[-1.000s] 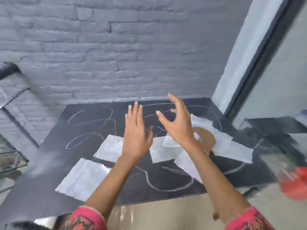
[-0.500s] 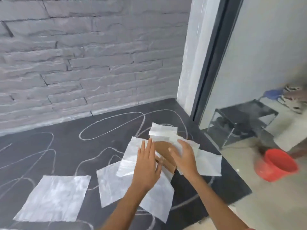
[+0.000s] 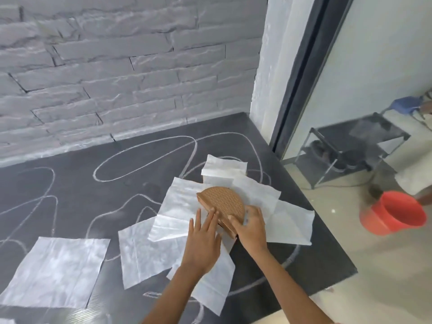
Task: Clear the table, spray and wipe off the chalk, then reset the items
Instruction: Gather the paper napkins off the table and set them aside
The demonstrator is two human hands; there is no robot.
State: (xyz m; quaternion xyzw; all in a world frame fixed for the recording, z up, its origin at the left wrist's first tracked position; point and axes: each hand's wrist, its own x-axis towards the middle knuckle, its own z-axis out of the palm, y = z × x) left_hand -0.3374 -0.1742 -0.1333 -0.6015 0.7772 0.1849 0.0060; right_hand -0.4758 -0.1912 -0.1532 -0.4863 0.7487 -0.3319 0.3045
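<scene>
Here, in the head view, the right hand [image 3: 251,226] has its grip closed on the brown half-disc [image 3: 222,202]: the fingers curl over the near end of its rounded rim, at the corner where rim and straight edge meet. The left hand [image 3: 203,239] has an open grip, with its fingers straight and close together. Their tips touch the straight edge of the half-disc, and the palm lies over a napkin.

The half-disc is ribbed across its upper face and shows some thickness along the straight edge, where a dark gap sits beneath it near the left fingertips. It rests on a loose heap of white napkins [image 3: 177,206] toward the right part of the black worktop [image 3: 140,195]. The sheets overlap at odd angles, and one spreads toward the right edge [image 3: 289,225]. A folded one [image 3: 222,169] lies just behind the half-disc, and a single flat square [image 3: 56,270] lies well apart at the near left.

White chalk lines [image 3: 195,149] loop across the worktop, running under the napkins.

A grey brick wall [image 3: 117,78] stands behind the worktop. On the floor to the right are a red bucket [image 3: 395,213] and a black rack [image 3: 346,150].
</scene>
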